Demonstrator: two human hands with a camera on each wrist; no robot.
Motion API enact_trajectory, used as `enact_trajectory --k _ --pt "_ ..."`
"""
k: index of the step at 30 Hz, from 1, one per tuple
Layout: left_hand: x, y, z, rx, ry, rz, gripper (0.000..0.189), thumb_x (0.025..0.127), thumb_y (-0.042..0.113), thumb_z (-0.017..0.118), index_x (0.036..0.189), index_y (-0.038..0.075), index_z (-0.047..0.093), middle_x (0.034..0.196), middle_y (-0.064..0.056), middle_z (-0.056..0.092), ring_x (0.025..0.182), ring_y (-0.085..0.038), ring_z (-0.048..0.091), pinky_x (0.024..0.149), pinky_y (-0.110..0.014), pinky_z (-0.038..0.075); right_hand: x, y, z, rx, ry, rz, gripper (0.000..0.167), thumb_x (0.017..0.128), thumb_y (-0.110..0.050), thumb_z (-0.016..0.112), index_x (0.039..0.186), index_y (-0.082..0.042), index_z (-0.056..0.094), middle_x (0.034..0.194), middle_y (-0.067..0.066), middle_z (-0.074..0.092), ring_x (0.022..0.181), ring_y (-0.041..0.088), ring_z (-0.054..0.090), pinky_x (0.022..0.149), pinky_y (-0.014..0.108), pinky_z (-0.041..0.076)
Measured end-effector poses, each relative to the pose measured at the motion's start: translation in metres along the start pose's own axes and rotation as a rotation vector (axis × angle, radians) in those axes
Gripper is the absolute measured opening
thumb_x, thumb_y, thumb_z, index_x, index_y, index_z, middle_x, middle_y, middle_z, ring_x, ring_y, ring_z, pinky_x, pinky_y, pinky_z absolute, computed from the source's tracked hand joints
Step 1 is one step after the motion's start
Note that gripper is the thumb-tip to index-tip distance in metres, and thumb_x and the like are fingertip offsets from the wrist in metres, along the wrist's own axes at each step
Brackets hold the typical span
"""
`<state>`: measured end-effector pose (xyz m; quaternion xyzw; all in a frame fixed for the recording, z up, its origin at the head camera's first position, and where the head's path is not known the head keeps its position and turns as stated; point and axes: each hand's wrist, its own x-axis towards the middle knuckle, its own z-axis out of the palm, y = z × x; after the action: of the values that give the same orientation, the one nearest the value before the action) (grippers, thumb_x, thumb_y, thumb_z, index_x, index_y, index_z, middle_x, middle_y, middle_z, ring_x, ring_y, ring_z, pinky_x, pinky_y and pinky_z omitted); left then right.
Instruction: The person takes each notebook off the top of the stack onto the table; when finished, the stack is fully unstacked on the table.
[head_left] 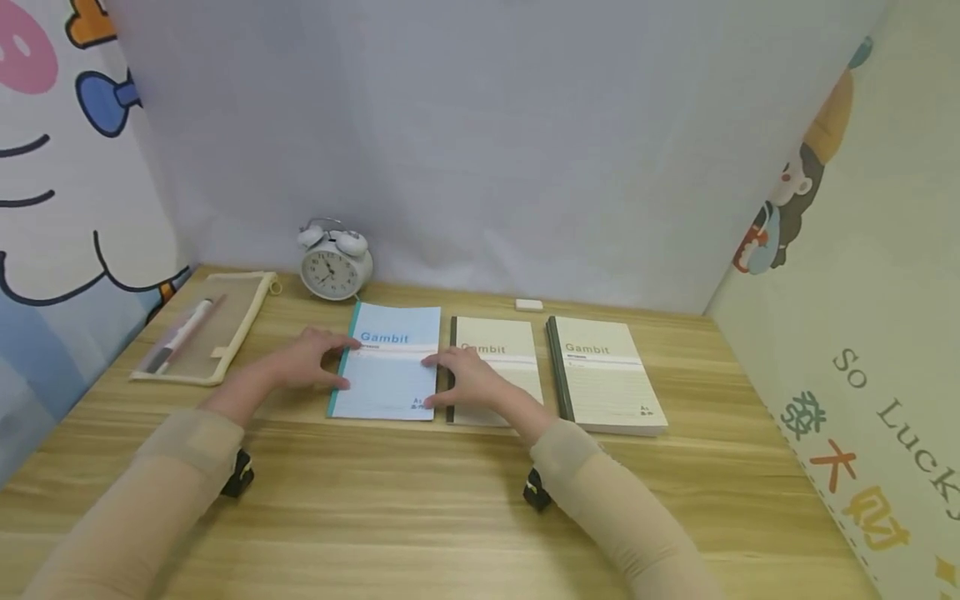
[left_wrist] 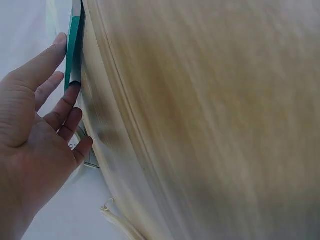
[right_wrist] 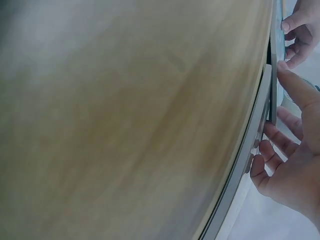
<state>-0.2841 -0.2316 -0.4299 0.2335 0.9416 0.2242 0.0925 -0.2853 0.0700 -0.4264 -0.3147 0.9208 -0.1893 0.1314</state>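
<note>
Around the blue notebook (head_left: 386,367), both hands (head_left: 302,360) grip it, the right (head_left: 471,379) partly hiding the middle notebook (head_left: 517,358).

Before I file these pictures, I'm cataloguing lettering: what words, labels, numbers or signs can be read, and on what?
"Gambit": blue notebook, middle notebook and right stack's top notebook.
"So Lucky": right-hand backdrop.
"發大财": same backdrop.
Too small or blurred to read surely: the notebooks' finer print and the alarm clock's numerals.
</note>
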Motion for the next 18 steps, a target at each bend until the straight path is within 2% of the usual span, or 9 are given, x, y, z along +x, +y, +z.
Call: enact_trajectory --k 3,7,12,18 --pt "-0.003 0.004 0.000 0.056 -0.012 -0.019 0.067 0.080 0.040 0.073 0.135 0.008 0.051 0.124 -0.020 0.052 0.117 -0.040 0.039 0.098 -0.064 0.029 -0.002 0.000 0.002 -0.019 -0.005 0.019 0.067 0.080 -0.044 0.073 0.137 -0.018 0.049 0.146 0.011 0.038 0.138 0.031 0.029 0.116 0.047 0.015" --pt "-0.003 0.005 0.000 0.079 -0.017 -0.026 0.064 0.080 0.039 0.073 0.133 0.009 0.053 0.117 -0.016 0.054 0.111 -0.035 0.042 0.093 -0.062 0.032 -0.003 0.000 0.003 -0.039 -0.001 0.026 0.065 0.080 -0.045 0.072 0.136 -0.020 0.051 0.140 0.009 0.041 0.134 0.032 0.033 0.114 0.046 0.022" --pt "-0.001 0.007 -0.004 0.062 -0.014 -0.038 0.067 0.080 0.041 0.073 0.135 0.010 0.051 0.119 -0.017 0.054 0.114 -0.037 0.042 0.096 -0.065 0.028 -0.006 -0.002 -0.003 0.013 0.005 0.027 0.066 0.079 -0.044 0.073 0.136 -0.018 0.050 0.142 0.010 0.040 0.135 0.033 0.031 0.112 0.048 0.024" --pt "-0.001 0.016 -0.014 0.069 0.035 -0.009 0.070 0.080 0.040 0.073 0.138 0.010 0.048 0.120 -0.015 0.057 0.117 -0.038 0.042 0.097 -0.064 0.029 -0.014 -0.003 -0.023 0.075 0.039 -0.017 0.068 0.079 -0.038 0.075 0.138 -0.016 0.049 0.137 0.011 0.046 0.126 0.028 0.040 0.106 0.048 0.032"
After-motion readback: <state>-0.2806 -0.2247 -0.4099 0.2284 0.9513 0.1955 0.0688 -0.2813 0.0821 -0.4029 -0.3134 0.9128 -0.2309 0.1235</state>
